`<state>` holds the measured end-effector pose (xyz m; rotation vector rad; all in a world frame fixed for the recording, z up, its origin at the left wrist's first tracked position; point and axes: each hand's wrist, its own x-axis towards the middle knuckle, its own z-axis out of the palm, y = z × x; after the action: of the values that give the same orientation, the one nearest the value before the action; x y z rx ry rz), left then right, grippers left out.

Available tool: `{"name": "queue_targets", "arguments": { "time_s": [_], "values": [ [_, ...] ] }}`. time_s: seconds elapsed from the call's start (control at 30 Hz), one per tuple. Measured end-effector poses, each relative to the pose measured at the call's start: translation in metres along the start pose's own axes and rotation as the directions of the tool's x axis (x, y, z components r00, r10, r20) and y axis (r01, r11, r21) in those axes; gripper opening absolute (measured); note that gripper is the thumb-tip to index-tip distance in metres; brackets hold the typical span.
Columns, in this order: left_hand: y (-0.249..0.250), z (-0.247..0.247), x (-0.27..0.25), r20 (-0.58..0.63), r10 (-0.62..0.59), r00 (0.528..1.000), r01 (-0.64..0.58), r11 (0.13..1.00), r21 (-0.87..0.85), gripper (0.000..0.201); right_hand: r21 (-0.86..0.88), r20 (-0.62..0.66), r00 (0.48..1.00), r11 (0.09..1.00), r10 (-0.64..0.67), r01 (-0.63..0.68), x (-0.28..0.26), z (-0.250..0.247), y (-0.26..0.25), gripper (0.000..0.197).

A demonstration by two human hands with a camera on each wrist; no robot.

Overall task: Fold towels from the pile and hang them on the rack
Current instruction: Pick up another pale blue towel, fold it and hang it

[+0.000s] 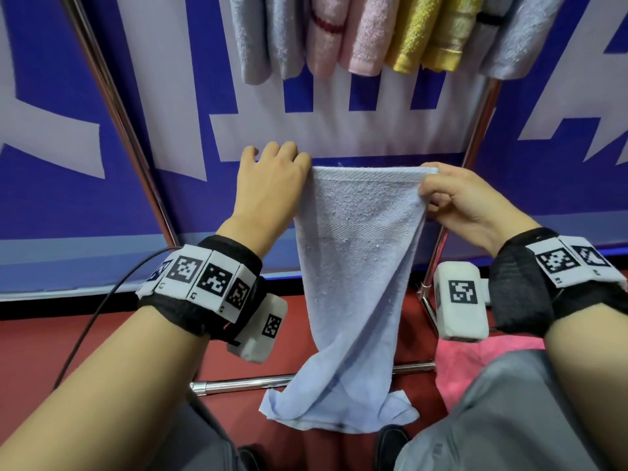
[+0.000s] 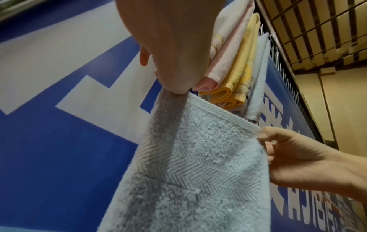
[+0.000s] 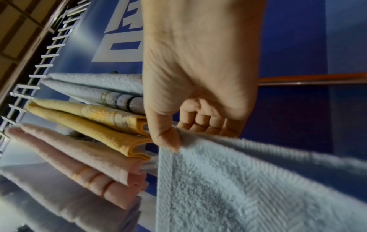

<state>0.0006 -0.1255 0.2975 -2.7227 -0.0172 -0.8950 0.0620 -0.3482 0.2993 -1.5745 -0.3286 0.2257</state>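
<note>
We've got the pale blue towel (image 1: 356,266) hanging in front of us, below the rack (image 1: 475,137) where folded pink, yellow and grey towels (image 1: 360,32) already hang. Our left hand (image 1: 268,185) pinches the towel's upper left corner, fingers curled over it; our right hand (image 1: 465,205) pinches the upper right corner between thumb and fingers (image 3: 168,139). The hemmed top edge runs taut between the two hands, while the lower end sags and crumples on the red floor (image 1: 102,341) near the rack's bottom bar (image 1: 238,382). It looks like soft, limp terry, light and floppy, so we'd judge it droops wherever it isn't held. The woven herringbone border seems the firmest place to grip. A pink towel (image 1: 465,365) from the pile lies beside the rack's right leg.
</note>
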Motion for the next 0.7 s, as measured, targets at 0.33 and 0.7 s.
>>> {"name": "queue_targets", "arguments": {
  "time_s": [0.33,0.7],
  "values": [
    [-0.038,-0.072,0.031,-0.31,-0.018,0.951,0.069,0.986,0.153,0.015,0.248,0.083,0.971,0.948,-0.226,0.199,-0.009,0.007,-0.094,0.023],
    [-0.074,-0.167,0.081,-0.4,0.013,0.916,0.08,0.973,0.216,0.019,-0.133,0.057,0.948,0.939,-0.312,0.317,-0.012,0.002,-0.198,0.017]
  ]
}}
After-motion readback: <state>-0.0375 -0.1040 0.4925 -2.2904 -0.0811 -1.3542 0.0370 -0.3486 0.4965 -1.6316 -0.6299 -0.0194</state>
